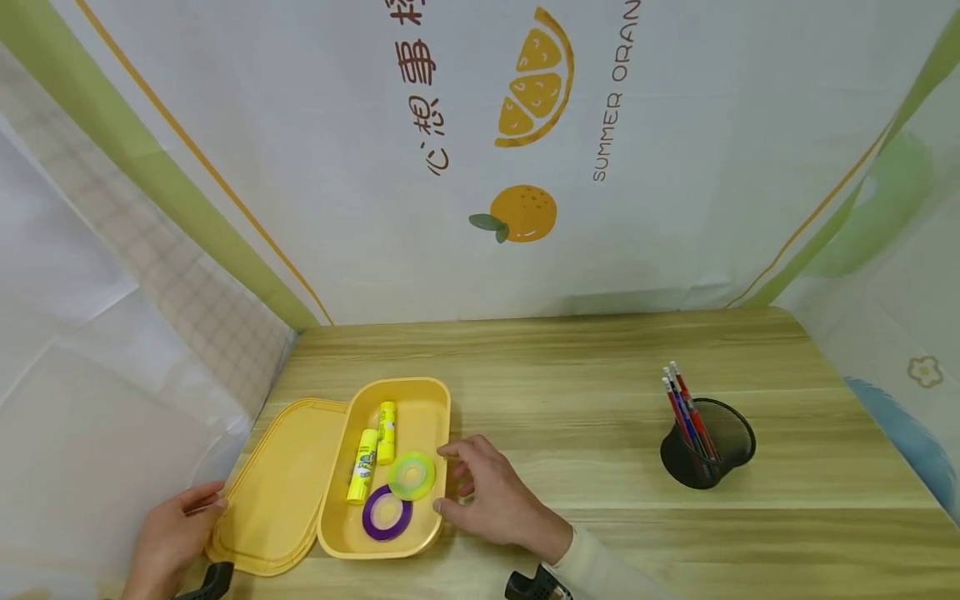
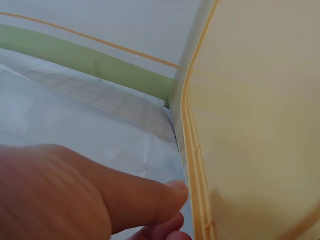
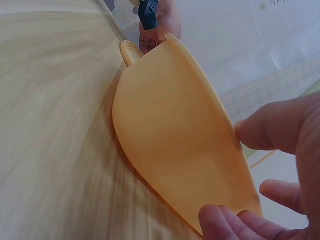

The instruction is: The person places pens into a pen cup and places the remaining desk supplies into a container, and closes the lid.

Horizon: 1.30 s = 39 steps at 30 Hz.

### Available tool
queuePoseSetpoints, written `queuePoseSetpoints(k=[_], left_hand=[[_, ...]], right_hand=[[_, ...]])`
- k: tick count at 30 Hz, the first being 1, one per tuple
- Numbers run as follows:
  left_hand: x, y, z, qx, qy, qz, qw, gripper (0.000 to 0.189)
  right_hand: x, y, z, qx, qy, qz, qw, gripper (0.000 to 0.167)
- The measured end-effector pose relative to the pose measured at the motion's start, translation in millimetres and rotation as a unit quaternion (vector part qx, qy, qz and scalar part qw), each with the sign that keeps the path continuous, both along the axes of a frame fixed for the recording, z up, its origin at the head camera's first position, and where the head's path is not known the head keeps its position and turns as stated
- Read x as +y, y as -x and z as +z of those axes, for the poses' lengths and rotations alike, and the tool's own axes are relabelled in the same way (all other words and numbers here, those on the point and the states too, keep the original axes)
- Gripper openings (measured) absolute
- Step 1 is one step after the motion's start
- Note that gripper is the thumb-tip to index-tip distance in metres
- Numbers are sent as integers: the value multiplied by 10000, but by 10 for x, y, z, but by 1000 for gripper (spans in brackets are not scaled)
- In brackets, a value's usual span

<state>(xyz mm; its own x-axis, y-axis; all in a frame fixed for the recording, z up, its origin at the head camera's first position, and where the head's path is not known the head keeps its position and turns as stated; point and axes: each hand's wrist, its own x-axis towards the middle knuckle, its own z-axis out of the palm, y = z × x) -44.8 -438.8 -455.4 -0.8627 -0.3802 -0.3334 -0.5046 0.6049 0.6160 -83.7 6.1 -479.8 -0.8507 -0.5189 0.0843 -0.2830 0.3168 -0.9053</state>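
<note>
A yellow plastic box (image 1: 408,400) stands on the table, its inside facing up. In it lie two yellow glue sticks (image 1: 363,467), a green tape roll (image 1: 412,476) and a purple tape roll (image 1: 387,512). Against the box's left side lies its yellow lid (image 1: 281,479). My left hand (image 1: 168,529) is at the lid's left edge; in the left wrist view the thumb (image 2: 150,200) touches that edge. My right hand (image 1: 498,500) touches the box's right rim, thumb and fingers apart; the right wrist view shows them along the box wall (image 3: 170,130).
On the right of the wooden table (image 1: 555,417) stands a black mesh pen holder (image 1: 705,475) with several pencils (image 1: 686,412) leaning in it. A white printed cloth (image 1: 637,250) hangs behind the table and along both sides.
</note>
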Motion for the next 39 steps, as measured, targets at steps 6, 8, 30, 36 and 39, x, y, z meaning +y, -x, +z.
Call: queuePoseSetpoints(k=[6, 8, 30, 36, 39], left_hand=[[-66, -15, -61, -240, -81, -199, 9995, 57], [-76, -15, -79, -240, -126, -171, 9995, 55], [-80, -34, -68, -132, 61, -42, 9999, 45], [-104, -40, -10, -241, 40, -161, 9996, 48], [-124, -44, 6, -385, -133, -183, 9990, 49]], right_hand=[[-6, 5, -3, -51, -1, 1, 10000, 63], [-7, 6, -5, -70, -3, -6, 10000, 63], [-23, 10, -18, -217, 169, 23, 9996, 61], [-20, 4, -26, -170, 184, 59, 9997, 60], [-19, 1, -28, -156, 203, 66, 9997, 60]])
